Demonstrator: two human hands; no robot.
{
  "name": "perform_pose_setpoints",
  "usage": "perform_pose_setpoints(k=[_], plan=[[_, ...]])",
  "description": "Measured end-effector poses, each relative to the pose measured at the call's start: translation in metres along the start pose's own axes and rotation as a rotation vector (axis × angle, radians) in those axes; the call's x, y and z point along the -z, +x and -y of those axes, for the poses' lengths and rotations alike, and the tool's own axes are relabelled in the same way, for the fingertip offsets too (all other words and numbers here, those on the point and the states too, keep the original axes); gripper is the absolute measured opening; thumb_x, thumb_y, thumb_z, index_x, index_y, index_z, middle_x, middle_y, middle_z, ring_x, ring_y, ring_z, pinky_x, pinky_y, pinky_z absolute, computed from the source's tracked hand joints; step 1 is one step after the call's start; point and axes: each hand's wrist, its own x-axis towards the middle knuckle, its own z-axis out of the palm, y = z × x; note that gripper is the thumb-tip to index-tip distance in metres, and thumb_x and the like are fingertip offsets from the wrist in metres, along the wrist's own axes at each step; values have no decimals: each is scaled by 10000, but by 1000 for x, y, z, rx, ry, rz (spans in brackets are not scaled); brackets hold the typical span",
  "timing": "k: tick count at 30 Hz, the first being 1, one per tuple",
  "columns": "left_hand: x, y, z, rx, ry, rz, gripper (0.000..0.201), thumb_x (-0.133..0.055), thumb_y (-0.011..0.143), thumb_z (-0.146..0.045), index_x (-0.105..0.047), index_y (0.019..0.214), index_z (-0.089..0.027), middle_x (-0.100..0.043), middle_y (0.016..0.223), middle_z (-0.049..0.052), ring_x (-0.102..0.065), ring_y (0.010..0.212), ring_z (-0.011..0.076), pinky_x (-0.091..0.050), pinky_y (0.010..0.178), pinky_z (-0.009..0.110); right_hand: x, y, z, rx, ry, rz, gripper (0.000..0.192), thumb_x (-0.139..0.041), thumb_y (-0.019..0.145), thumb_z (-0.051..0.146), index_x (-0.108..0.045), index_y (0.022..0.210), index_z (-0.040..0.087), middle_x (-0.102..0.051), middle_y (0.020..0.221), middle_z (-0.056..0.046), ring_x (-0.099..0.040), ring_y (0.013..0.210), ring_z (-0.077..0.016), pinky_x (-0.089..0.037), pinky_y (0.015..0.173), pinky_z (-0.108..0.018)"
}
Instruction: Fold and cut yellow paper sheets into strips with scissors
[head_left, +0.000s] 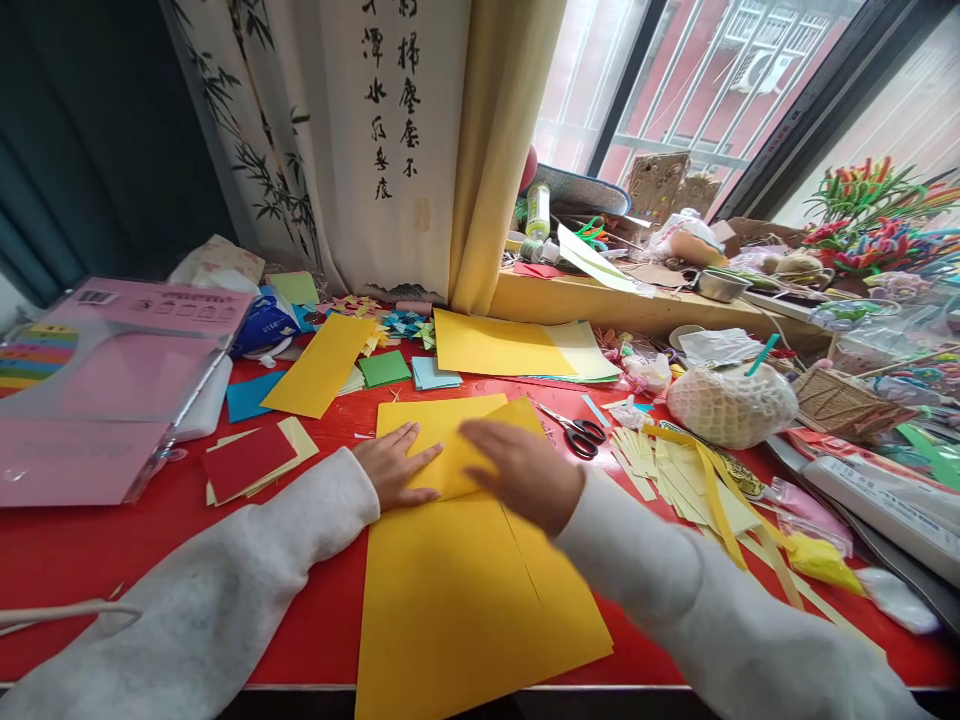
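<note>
A large sheet of orange-yellow paper (457,590) lies on the red table (97,560) in front of me, its far part folded over. My left hand (394,467) lies flat on the left side of the fold, fingers spread and pointing right. My right hand (521,470) presses flat on the folded flap beside it, slightly blurred. Both arms wear white sleeves. Neither hand grips anything.
Black-handled scissors (576,430) lie just right of the paper, beside yellow paper strips (675,480). A pink plastic pack (105,390) sits at the left, red and yellow cards (251,458) near it. More coloured sheets (499,345) lie behind. Craft clutter fills the windowsill (600,300) and right side.
</note>
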Motion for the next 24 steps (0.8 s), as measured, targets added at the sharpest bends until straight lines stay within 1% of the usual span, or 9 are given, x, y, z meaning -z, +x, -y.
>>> perform_pose_setpoints(k=[2, 4, 5, 7, 9, 12, 17, 22, 24], plan=[[0, 0, 0, -6, 1, -7, 577, -449, 695, -511, -409, 1189, -216, -420, 1210, 161, -351, 1127, 292, -315, 887, 386, -23, -12, 26, 167, -31, 137, 505, -430, 760, 398, -421, 1168, 101, -442, 1189, -136, -382, 1110, -246, -301, 933, -370], [0, -1, 0, -13, 22, -1, 560, -473, 698, -471, -399, 1195, -223, -418, 1213, 159, -351, 1128, 287, -325, 880, 379, -43, -24, 38, 163, -55, 163, 597, -393, 767, 445, -358, 1202, 37, -374, 1231, -173, -340, 1138, -265, -279, 951, -397], [1, -1, 0, -13, 36, 2, 558, -470, 701, -468, -395, 1197, -226, -417, 1213, 161, -354, 1127, 287, -328, 877, 377, -50, -30, 39, 156, -62, 167, 628, -376, 768, 466, -322, 1222, 35, -334, 1256, -171, -314, 1154, -261, -263, 963, -402], [3, -1, -2, -4, 53, 3, 568, -434, 707, -502, -395, 1198, -220, -417, 1209, 170, -359, 1123, 289, -328, 877, 376, -55, -39, 34, 125, -70, 175, 656, -336, 782, 477, -244, 1254, 31, -295, 1281, -159, -278, 1178, -237, -238, 983, -392], [5, 0, -3, 2, 60, 5, 591, -387, 709, -545, -395, 1199, -215, -418, 1206, 176, -359, 1123, 285, -326, 879, 372, -52, -46, 25, 106, -80, 194, 651, -304, 797, 472, -203, 1266, 31, -312, 1278, -140, -263, 1187, -215, -216, 998, -382], [7, 0, -4, 10, 68, 24, 614, -350, 705, -580, -382, 1206, -226, -412, 1212, 171, -353, 1129, 276, -338, 869, 371, -42, -55, 15, 89, -104, 215, 619, -285, 811, 456, -209, 1264, 42, -362, 1255, -115, -272, 1184, -199, -190, 1011, -388], [8, 0, -3, 16, 79, 41, 609, -336, 709, -584, -371, 1210, -240, -407, 1217, 166, -346, 1136, 267, -338, 867, 368, -28, -72, -1, 29, -168, 236, 536, -288, 834, 387, -225, 1257, 64, -387, 1238, -106, -340, 1148, -186, -183, 1006, -424], [7, 0, -4, 14, 74, 53, 590, -337, 720, -569, -369, 1210, -242, -407, 1220, 160, -342, 1139, 265, -357, 847, 370, -14, -97, -27, -71, -230, 207, 472, -299, 842, 324, -236, 1253, 100, -430, 1206, -92, -395, 1110, -159, -204, 1000, -412], [8, -1, -2, 10, 72, 53, 581, -335, 727, -560, -372, 1209, -238, -407, 1222, 154, -341, 1141, 261, -350, 855, 364, -9, -106, -36, -106, -250, 203, 443, -285, 848, 300, -247, 1249, 117, -440, 1197, -89, -419, 1091, -151, -172, 1007, -424]])
